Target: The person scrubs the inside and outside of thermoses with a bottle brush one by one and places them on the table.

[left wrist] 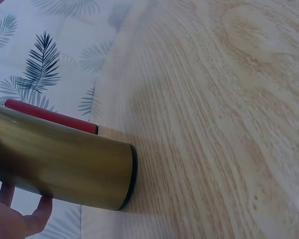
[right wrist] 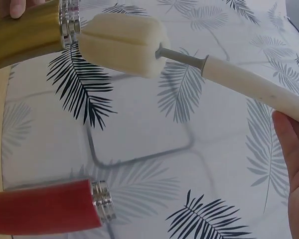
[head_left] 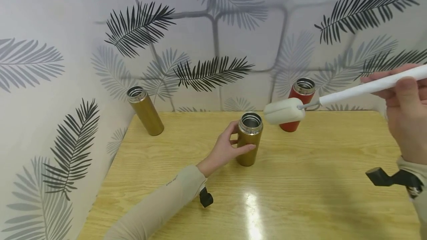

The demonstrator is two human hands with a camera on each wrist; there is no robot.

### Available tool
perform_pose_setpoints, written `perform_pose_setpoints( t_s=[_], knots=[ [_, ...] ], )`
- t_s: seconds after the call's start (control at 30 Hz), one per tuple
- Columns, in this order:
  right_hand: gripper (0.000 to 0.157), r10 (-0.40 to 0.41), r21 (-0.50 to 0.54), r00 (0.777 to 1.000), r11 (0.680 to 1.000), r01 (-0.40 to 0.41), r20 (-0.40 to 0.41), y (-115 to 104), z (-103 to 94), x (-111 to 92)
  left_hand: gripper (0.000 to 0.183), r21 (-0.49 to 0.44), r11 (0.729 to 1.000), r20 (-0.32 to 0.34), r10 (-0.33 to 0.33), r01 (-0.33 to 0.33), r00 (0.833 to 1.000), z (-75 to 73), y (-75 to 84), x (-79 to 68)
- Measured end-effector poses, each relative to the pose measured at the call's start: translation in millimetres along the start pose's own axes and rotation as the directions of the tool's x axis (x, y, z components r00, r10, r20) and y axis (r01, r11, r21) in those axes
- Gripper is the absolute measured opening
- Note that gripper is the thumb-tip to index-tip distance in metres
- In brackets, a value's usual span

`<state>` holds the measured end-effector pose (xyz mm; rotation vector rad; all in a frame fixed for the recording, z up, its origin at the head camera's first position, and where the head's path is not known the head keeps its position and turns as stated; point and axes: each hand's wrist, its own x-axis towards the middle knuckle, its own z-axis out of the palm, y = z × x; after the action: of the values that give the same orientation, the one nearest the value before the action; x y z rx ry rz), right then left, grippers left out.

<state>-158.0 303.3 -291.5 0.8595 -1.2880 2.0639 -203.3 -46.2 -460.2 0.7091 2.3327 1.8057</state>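
Observation:
My left hand (head_left: 227,145) grips a gold thermos flask (head_left: 246,151) around its body; the flask stands upright on the table, its steel mouth uncovered. Up at the right, my right hand (head_left: 408,103) holds a bottle brush by its white handle (head_left: 370,85). The cream sponge head (head_left: 283,111) points left, above and to the right of the gold flask's mouth. In the right wrist view the sponge (right wrist: 122,45) appears close by the steel rim of the gold flask (right wrist: 27,37); whether they touch I cannot tell.
A red flask (head_left: 293,121) without a lid stands near the wall, partly behind the sponge. At the table's far left stands another lidless gold flask (head_left: 146,114). The wall (head_left: 247,36) with leaf patterns borders the wooden table (head_left: 293,195) at the back and left.

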Motion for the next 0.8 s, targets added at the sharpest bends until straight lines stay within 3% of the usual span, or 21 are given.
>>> perform_pose_setpoints(
  t_s=[0.17,0.37,0.6,0.8],
  knots=[
    [0.033,0.033,0.000,0.998,0.999,-0.033,-0.045,4.9,13.0,4.0,0.073,0.005,1.000,-0.007,-0.001,0.001,1.000,1.3,-3.2,-0.4],
    [0.024,0.060,0.137,0.998,0.989,-0.060,-0.002,13.9,31.3,9.8,0.073,-0.007,1.000,0.009,-0.009,0.009,1.000,1.7,-3.0,-2.1],
    [0.023,0.070,0.038,0.986,0.996,-0.077,0.152,16.2,50.3,16.1,0.074,-0.007,1.000,0.008,-0.007,0.007,1.000,3.4,-2.4,-3.0],
    [0.015,0.082,-0.077,0.968,0.995,-0.066,0.239,19.1,57.0,20.2,0.077,0.006,0.999,0.007,-0.035,0.035,0.999,7.4,-4.9,-5.5]
  ],
)
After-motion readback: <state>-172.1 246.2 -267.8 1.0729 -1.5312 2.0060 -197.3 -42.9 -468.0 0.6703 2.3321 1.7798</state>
